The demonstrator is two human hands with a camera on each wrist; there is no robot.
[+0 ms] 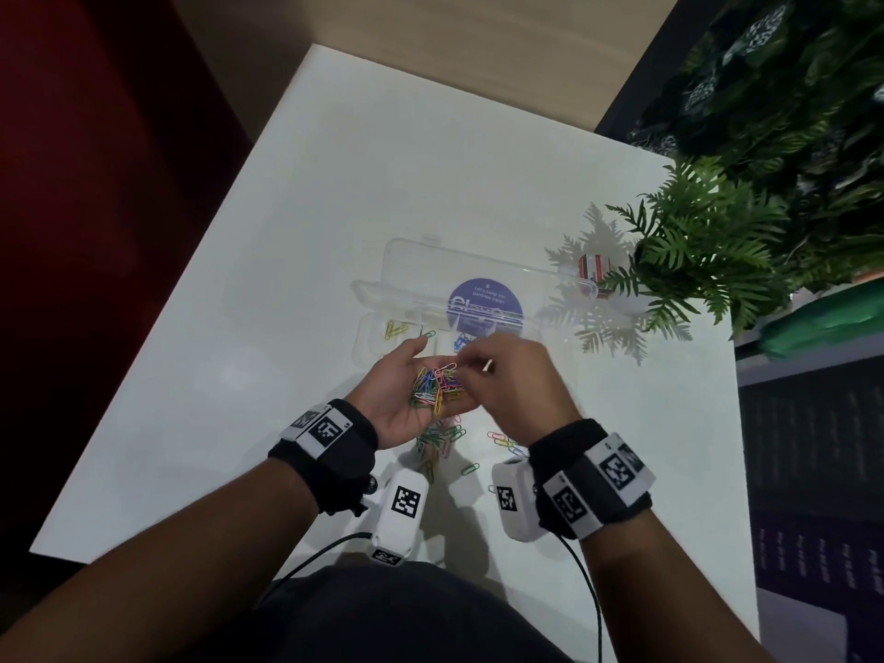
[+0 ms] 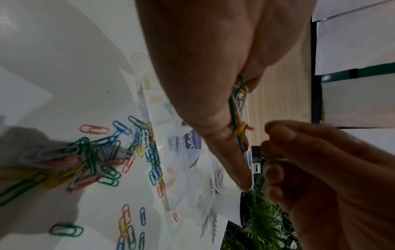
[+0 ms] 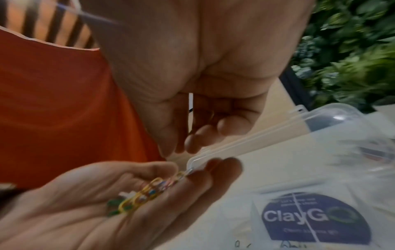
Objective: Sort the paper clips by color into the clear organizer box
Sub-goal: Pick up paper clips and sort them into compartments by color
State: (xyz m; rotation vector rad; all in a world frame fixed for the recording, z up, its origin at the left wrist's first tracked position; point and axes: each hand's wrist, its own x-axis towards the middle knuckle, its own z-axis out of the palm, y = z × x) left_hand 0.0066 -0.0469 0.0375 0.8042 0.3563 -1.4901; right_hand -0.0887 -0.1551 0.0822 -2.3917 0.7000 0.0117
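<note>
A heap of mixed paper clips (image 1: 436, 386) sits in the cupped palm of the left hand (image 1: 406, 393), palm up, fingers loosely curled round them, just in front of the clear organizer box (image 1: 382, 337). The right hand (image 1: 521, 390) is over the heap, fingertips (image 1: 471, 363) drawn together; whether they pinch a clip I cannot tell. More loose clips (image 1: 442, 442) lie on the white counter (image 1: 239, 375) beneath the hands. The box lid stands open; yellow clips (image 1: 394, 329) in its left compartment. A fern (image 1: 693, 246) stands to the right.
</note>
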